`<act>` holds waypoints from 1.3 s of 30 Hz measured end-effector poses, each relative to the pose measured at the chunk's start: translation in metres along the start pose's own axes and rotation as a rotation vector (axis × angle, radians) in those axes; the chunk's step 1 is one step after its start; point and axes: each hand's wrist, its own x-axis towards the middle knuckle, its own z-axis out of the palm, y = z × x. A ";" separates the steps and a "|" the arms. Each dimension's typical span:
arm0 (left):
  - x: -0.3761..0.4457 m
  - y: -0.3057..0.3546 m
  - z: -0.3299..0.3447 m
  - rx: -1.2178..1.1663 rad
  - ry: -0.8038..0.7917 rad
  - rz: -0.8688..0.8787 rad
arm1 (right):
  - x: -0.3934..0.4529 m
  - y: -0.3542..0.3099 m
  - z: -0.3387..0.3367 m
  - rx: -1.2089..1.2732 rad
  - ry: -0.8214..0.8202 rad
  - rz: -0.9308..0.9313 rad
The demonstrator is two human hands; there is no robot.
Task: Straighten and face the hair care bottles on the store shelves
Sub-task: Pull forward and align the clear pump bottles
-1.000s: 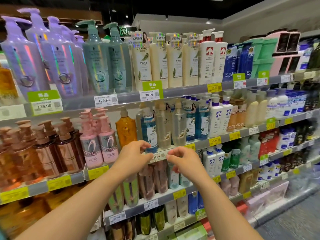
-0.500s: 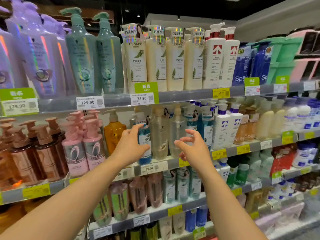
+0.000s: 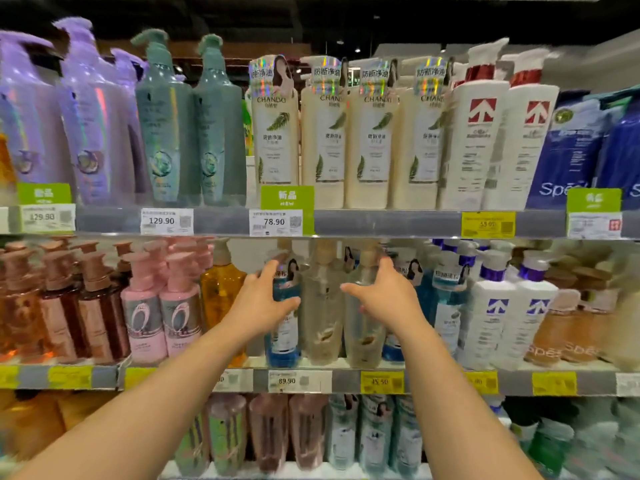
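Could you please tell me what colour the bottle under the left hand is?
Blue, with a pale label: the blue bottle, under the left hand in the head view.
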 end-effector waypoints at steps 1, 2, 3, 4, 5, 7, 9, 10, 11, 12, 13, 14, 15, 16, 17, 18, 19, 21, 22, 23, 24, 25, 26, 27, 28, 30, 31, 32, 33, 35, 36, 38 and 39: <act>0.002 0.001 0.001 0.023 0.010 -0.001 | 0.003 0.000 0.000 -0.039 -0.005 0.000; 0.005 0.001 0.003 0.043 0.021 0.002 | 0.006 0.000 -0.001 -0.070 -0.017 0.000; 0.007 0.001 0.004 0.059 0.034 0.007 | 0.008 0.000 -0.002 -0.091 -0.030 -0.004; 0.009 0.002 0.006 0.070 0.046 0.004 | 0.009 0.000 -0.003 -0.105 -0.038 -0.016; 0.011 0.002 0.009 0.076 0.057 0.001 | 0.009 0.000 -0.004 -0.119 -0.043 -0.032; 0.012 0.003 0.013 0.090 0.063 -0.002 | 0.007 0.000 -0.009 -0.158 -0.047 -0.067; 0.011 0.003 0.016 0.128 0.061 0.018 | 0.003 0.001 -0.012 -0.193 -0.041 -0.106; 0.011 0.002 0.017 0.150 0.060 0.034 | 0.000 0.001 -0.013 -0.204 -0.037 -0.124; 0.011 0.001 0.019 0.162 0.065 0.051 | -0.002 0.002 -0.013 -0.210 -0.032 -0.139; 0.011 -0.001 0.020 0.163 0.067 0.057 | -0.005 0.002 -0.014 -0.211 -0.027 -0.152; 0.012 -0.003 0.020 0.156 0.067 0.053 | -0.008 0.003 -0.014 -0.208 -0.024 -0.162; 0.012 -0.004 0.020 0.152 0.068 0.047 | -0.010 0.004 -0.015 -0.203 -0.021 -0.169; 0.011 -0.005 0.020 0.155 0.074 0.049 | -0.012 0.006 -0.017 -0.194 -0.026 -0.172; 0.010 -0.007 0.020 0.160 0.079 0.056 | -0.013 0.008 -0.018 -0.177 -0.041 -0.171; 0.008 -0.008 0.020 0.160 0.083 0.075 | -0.015 0.010 -0.020 -0.150 -0.064 -0.164; 0.005 -0.010 0.019 0.153 0.083 0.109 | -0.017 0.012 -0.022 -0.118 -0.086 -0.157; 0.002 -0.012 0.018 0.136 0.083 0.154 | -0.019 0.014 -0.024 -0.090 -0.101 -0.152; -0.005 -0.013 0.015 0.095 0.087 0.236 | -0.026 0.017 -0.025 -0.056 -0.105 -0.164; -0.008 -0.012 0.015 0.076 0.092 0.265 | -0.030 0.018 -0.026 -0.049 -0.101 -0.179; -0.012 -0.010 0.014 0.059 0.099 0.287 | -0.035 0.019 -0.025 -0.046 -0.096 -0.193; -0.015 -0.008 0.013 0.055 0.107 0.307 | -0.039 0.019 -0.025 -0.043 -0.089 -0.206; -0.019 -0.004 0.012 0.068 0.125 0.334 | -0.042 0.020 -0.024 -0.036 -0.080 -0.212; -0.022 0.002 0.009 0.099 0.154 0.366 | -0.044 0.021 -0.025 -0.021 -0.069 -0.212; -0.025 0.008 0.005 0.134 0.189 0.399 | -0.046 0.022 -0.026 0.003 -0.057 -0.204; -0.027 0.015 0.000 0.161 0.223 0.428 | -0.048 0.022 -0.028 0.036 -0.043 -0.199; -0.031 0.031 -0.009 0.162 0.249 0.471 | -0.052 0.022 -0.037 0.121 -0.013 -0.197; -0.033 0.039 -0.012 0.147 0.238 0.490 | -0.053 0.021 -0.043 0.170 0.006 -0.201; -0.036 0.047 -0.013 0.127 0.212 0.505 | -0.055 0.020 -0.050 0.218 0.024 -0.202; -0.039 0.054 -0.011 0.104 0.180 0.517 | -0.057 0.020 -0.058 0.260 0.037 -0.201; -0.044 0.065 -0.001 0.059 0.122 0.552 | -0.062 0.021 -0.075 0.321 0.054 -0.189; -0.046 0.070 0.007 0.036 0.100 0.576 | -0.065 0.023 -0.083 0.341 0.066 -0.181; -0.045 0.076 0.026 -0.006 0.081 0.626 | -0.072 0.027 -0.098 0.366 0.083 -0.179; -0.043 0.078 0.035 -0.025 0.080 0.645 | -0.075 0.031 -0.104 0.363 0.085 -0.185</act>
